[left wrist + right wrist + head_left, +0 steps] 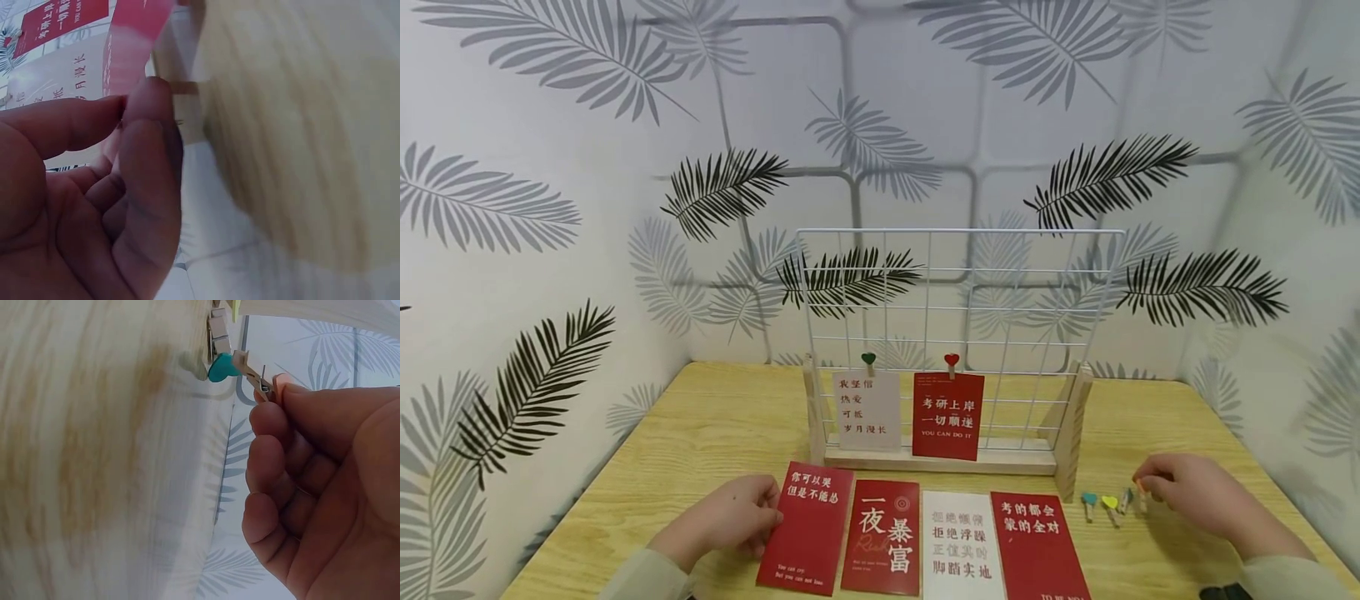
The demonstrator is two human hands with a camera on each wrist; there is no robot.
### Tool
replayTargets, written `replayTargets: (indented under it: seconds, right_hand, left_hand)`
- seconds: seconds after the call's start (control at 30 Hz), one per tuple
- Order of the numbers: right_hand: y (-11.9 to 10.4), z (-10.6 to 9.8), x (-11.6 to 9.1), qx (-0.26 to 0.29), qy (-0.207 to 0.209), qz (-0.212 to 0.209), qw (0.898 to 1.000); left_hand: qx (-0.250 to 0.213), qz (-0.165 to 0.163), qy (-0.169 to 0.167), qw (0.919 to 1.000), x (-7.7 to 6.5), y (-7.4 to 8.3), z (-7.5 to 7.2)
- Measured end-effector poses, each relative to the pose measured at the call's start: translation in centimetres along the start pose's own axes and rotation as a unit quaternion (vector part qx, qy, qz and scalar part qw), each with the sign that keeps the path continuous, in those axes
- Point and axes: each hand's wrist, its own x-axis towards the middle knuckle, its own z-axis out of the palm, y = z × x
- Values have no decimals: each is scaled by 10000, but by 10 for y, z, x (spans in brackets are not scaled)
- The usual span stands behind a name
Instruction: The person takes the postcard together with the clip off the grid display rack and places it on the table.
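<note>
My left hand (743, 515) pinches the left edge of a red card (807, 529) between thumb and forefinger. In the left wrist view that card (134, 44) rises from the fingertips of the left hand (94, 169). Over at the right, my right hand (1197, 492) pinches a small wooden clothespin (255, 376) by one end, and a bit of orange shows by the fingers in the head view. Close by lie several more clothespins, with a teal heart (1089, 497) and a yellow heart (1109, 502) on two of them.
A white wire grid (962, 308) stands on a wooden base (940, 460). Clipped to it are a white card (868, 417) and a red card (947, 421). A row on the table (722, 408) includes a red card (880, 537), a white card (958, 546) and another red card (1039, 550).
</note>
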Motion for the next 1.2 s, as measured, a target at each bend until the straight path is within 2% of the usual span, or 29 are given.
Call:
replayTargets:
  seconds: [0.2, 0.5, 0.7, 1.2]
  right_hand:
    - [7, 3, 0, -87, -78, -113, 9999]
    - [13, 11, 2, -416, -32, -381, 9984]
    - [13, 12, 4, -466, -45, -391, 9981]
    - [15, 12, 5, -493, 26, -344, 9982]
  left_hand:
    - [399, -111, -70, 9991, -3, -2, 3]
    - [1054, -231, -127, 9941, 0, 3, 6]
    - [1162, -471, -136, 9920, -1, 3, 6]
    - [1562, -526, -1, 9863, -3, 5, 5]
